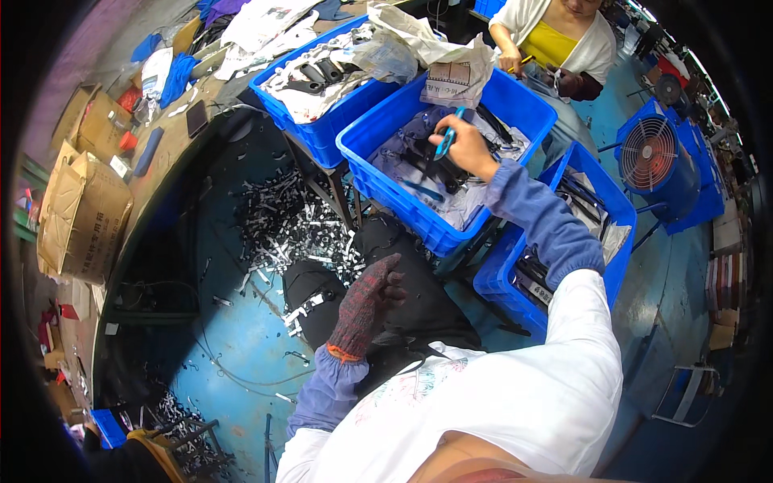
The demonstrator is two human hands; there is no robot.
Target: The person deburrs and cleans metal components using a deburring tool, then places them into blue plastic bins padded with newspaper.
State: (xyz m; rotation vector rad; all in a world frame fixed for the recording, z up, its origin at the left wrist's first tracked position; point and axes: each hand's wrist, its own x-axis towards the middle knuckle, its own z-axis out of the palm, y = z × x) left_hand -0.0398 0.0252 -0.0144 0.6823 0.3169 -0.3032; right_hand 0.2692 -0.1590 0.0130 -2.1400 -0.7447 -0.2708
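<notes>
My right hand [469, 151], bare below a blue sleeve cover, is closed round a slim teal-handled tool [448, 137]; its exact kind is unclear. It hangs over the middle blue crate [403, 211], above black parts [415, 153] lying among pale wrapping. A flat teal-blue strip [422, 191] lies near that crate's front. My left hand [370, 299] wears a dark red-grey knitted glove and is raised over my black-clad lap, fingers apart and slightly bent, with nothing visible in it.
Blue crates stand at the left [322, 138] and right [523, 310], holding more black parts. Black and white scraps [298, 225] cover the floor beside my legs. Across the crates sits a co-worker [555, 40]. A blue fan [649, 153] stands at right, a cardboard box [88, 217] at left.
</notes>
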